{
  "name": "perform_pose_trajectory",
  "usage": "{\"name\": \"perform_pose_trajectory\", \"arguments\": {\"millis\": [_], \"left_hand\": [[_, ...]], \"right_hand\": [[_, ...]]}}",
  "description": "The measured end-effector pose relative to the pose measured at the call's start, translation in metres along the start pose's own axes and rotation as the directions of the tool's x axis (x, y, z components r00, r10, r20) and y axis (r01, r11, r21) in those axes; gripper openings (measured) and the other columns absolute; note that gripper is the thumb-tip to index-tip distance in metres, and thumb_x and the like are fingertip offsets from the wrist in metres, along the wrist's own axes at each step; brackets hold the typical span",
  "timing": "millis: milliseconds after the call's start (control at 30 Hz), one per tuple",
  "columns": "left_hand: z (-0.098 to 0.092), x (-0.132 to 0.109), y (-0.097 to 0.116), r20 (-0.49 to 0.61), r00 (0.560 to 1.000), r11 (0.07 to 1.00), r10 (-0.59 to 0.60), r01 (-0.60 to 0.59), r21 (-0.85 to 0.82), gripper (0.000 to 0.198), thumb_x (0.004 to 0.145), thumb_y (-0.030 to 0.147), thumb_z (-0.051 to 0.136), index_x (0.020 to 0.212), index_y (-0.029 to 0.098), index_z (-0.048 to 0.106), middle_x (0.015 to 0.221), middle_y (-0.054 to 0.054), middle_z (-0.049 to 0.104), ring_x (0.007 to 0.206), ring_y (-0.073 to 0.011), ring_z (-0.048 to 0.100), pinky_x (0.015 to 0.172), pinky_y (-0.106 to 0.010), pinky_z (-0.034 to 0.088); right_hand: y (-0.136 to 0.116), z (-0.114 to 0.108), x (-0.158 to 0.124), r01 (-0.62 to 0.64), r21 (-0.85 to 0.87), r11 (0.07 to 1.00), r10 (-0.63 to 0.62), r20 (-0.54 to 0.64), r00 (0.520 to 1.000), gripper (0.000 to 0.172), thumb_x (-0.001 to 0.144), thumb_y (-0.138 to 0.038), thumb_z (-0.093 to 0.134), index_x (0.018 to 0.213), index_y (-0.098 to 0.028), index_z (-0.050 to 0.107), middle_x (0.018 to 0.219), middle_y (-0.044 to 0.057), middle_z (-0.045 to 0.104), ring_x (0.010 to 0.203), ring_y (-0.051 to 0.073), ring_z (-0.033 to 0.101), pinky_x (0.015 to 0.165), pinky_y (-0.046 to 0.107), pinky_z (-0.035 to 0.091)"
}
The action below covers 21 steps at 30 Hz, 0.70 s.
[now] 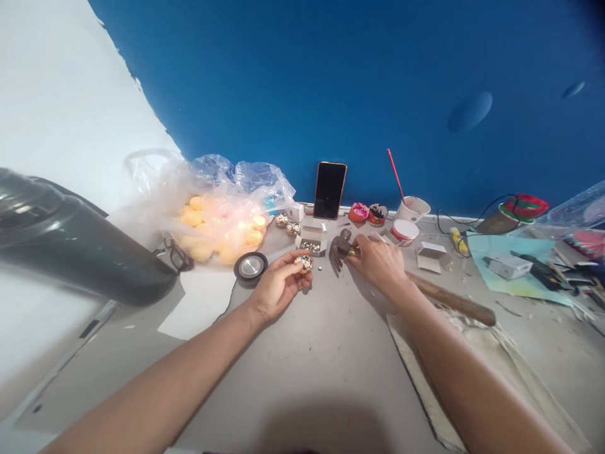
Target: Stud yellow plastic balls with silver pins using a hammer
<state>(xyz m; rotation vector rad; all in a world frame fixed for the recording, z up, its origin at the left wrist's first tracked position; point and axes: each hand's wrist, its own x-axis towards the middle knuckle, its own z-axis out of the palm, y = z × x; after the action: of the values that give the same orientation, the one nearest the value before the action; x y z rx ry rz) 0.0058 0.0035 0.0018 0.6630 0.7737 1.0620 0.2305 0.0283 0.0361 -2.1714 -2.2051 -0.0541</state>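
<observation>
My left hand (278, 284) holds a small yellow ball (304, 263) studded with shiny silver thumbtack heads, pinched between thumb and fingers. On the table, my right hand (380, 261) is closed round the neck of a claw hammer (338, 252), close below its metal head. The wooden handle (454, 301) runs out to the right under my forearm. Just beyond the left hand is an open small box (312, 243) of silver thumbtacks. One loose tack (320, 268) lies between my hands. Two more studded balls (292, 227) sit behind the box.
A clear plastic bag (217, 214) of yellow balls and a round black lid (250, 268) are at left, beside a large dark bottle (80, 239). A phone (329, 189) leans on the blue wall. Paper cups (413, 208), an open box (431, 257) and cloth (491, 372) lie right.
</observation>
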Motion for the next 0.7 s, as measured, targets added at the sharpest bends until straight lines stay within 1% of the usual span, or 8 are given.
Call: {"name": "perform_pose_trajectory", "arguments": {"millis": [67, 167, 267, 367, 433, 533, 633, 700], "left_hand": [[-0.001, 0.001, 0.000, -0.001, 1.000, 1.000, -0.004, 0.004, -0.013, 0.036, 0.076, 0.019, 0.079, 0.110, 0.013, 0.069, 0.079, -0.005, 0.068, 0.066, -0.0146, 0.063, 0.058, -0.026, 0.048], [-0.001, 0.001, 0.002, 0.008, 1.000, 1.000, -0.017, 0.017, -0.018, 0.035, 0.080, 0.024, 0.077, 0.111, 0.013, 0.068, 0.088, -0.010, 0.073, 0.063, -0.0144, 0.062, 0.055, -0.025, 0.046], [-0.002, 0.001, 0.003, 0.037, 0.999, 0.999, -0.020, 0.021, -0.033, 0.033, 0.083, 0.029, 0.075, 0.111, 0.013, 0.067, 0.091, -0.014, 0.074, 0.062, -0.0158, 0.062, 0.053, -0.026, 0.047], [-0.002, 0.002, 0.002, 0.064, 0.997, 0.998, -0.032, 0.035, -0.046, 0.031, 0.085, 0.033, 0.073, 0.109, 0.013, 0.067, 0.086, -0.013, 0.073, 0.060, -0.0151, 0.060, 0.053, -0.026, 0.047], [-0.003, 0.004, 0.002, 0.084, 0.996, 0.998, -0.038, 0.042, -0.048, 0.031, 0.087, 0.036, 0.072, 0.108, 0.013, 0.066, 0.082, -0.010, 0.071, 0.057, -0.0145, 0.059, 0.052, -0.026, 0.047], [-0.004, 0.005, 0.001, 0.097, 0.994, 0.997, -0.045, 0.050, -0.054, 0.031, 0.092, 0.040, 0.066, 0.109, 0.014, 0.064, 0.078, -0.008, 0.069, 0.054, -0.0147, 0.057, 0.048, -0.025, 0.045], [-0.003, 0.005, 0.002, 0.080, 0.994, 0.994, -0.072, 0.078, -0.076, 0.029, 0.098, 0.041, 0.057, 0.108, 0.014, 0.063, 0.073, -0.006, 0.067, 0.050, -0.0133, 0.055, 0.048, -0.023, 0.043], [-0.002, 0.004, 0.004, 0.066, 0.994, 0.991, -0.090, 0.096, -0.097, 0.030, 0.100, 0.040, 0.054, 0.106, 0.013, 0.063, 0.070, -0.006, 0.067, 0.047, -0.0122, 0.053, 0.048, -0.022, 0.043]], "right_hand": [[0.000, 0.002, 0.001, 0.006, 0.001, 1.000, -0.006, 0.017, 1.000, 0.025, 0.094, -0.036, 0.060, 0.112, -0.020, 0.067, 0.102, 0.012, 0.076, 0.085, 0.027, 0.070, 0.061, 0.032, 0.037], [0.001, 0.000, -0.001, 0.012, -0.009, 1.000, -0.012, 0.023, 1.000, 0.022, 0.093, -0.031, 0.061, 0.110, -0.019, 0.068, 0.101, 0.012, 0.075, 0.087, 0.027, 0.069, 0.061, 0.032, 0.035], [-0.002, -0.005, -0.008, 0.094, -0.011, 0.995, -0.095, -0.071, 0.993, 0.015, 0.094, -0.027, 0.061, 0.101, -0.018, 0.071, 0.103, 0.013, 0.074, 0.098, 0.028, 0.066, 0.065, 0.033, 0.037], [-0.012, -0.006, -0.015, 0.266, 0.025, 0.964, -0.251, -0.250, 0.935, 0.022, 0.100, -0.025, 0.053, 0.095, -0.018, 0.073, 0.102, 0.012, 0.072, 0.101, 0.026, 0.061, 0.075, 0.034, 0.039], [-0.022, 0.000, -0.017, 0.400, 0.016, 0.917, -0.378, -0.293, 0.878, 0.027, 0.101, -0.022, 0.049, 0.091, -0.018, 0.074, 0.099, 0.011, 0.072, 0.100, 0.025, 0.058, 0.079, 0.035, 0.039], [-0.035, 0.014, -0.014, 0.541, -0.026, 0.841, -0.535, -0.200, 0.821, 0.023, 0.097, -0.016, 0.054, 0.085, -0.018, 0.074, 0.095, 0.011, 0.071, 0.100, 0.026, 0.055, 0.081, 0.036, 0.038], [-0.044, 0.024, -0.011, 0.569, -0.069, 0.819, -0.573, -0.093, 0.814, 0.020, 0.095, -0.014, 0.056, 0.086, -0.017, 0.074, 0.094, 0.012, 0.071, 0.100, 0.028, 0.054, 0.081, 0.039, 0.036], [-0.046, 0.026, -0.011, 0.565, -0.087, 0.820, -0.571, -0.066, 0.818, 0.020, 0.094, -0.012, 0.056, 0.089, -0.016, 0.075, 0.095, 0.013, 0.071, 0.101, 0.029, 0.054, 0.081, 0.040, 0.035]]}}
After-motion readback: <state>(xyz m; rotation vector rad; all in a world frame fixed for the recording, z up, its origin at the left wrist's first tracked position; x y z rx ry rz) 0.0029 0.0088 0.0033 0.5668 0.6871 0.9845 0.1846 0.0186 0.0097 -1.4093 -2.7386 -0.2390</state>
